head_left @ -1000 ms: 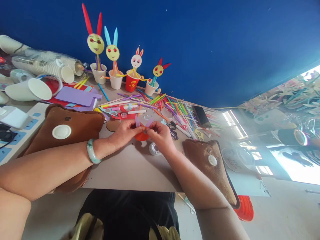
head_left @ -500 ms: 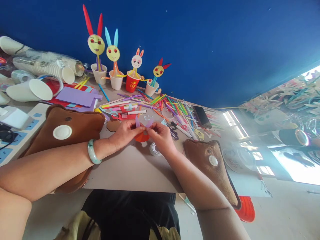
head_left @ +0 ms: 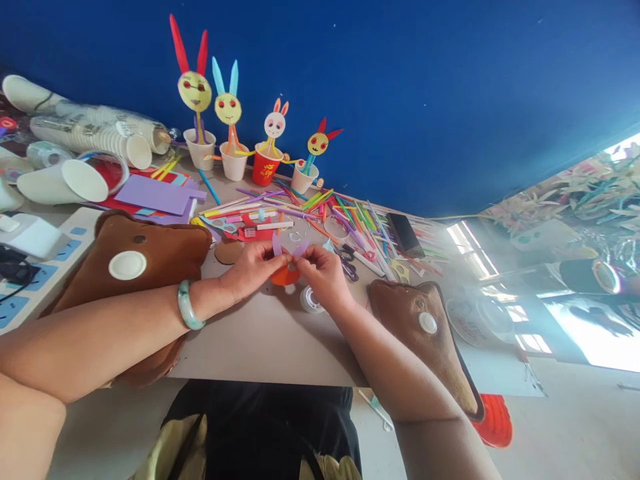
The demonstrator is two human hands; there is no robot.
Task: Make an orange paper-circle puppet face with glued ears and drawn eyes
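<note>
An orange paper disc (head_left: 285, 276) is held between my two hands above the table, with two purple paper ears (head_left: 277, 245) standing up from its top edge. My left hand (head_left: 257, 267) pinches the disc at the base of the left ear. On the other side, my right hand (head_left: 323, 272) pinches at the base of the right ear, thumbs nearly meeting. Fingertips cover the join between ears and disc. Just beneath my right hand is a clear roll of tape (head_left: 311, 300).
Several paper-cup rabbit figures (head_left: 234, 162) line the blue wall. Coloured sticks (head_left: 350, 220), scissors (head_left: 349, 263) and a phone (head_left: 405, 235) lie behind my hands. Brown hot-water bags (head_left: 155, 250) flank the work area. A power strip (head_left: 75, 250) and stacked paper cups (head_left: 95, 137) are at left.
The view has shifted very slightly. Both hands keep their pinch on the orange disc and ears, with almost no movement.
</note>
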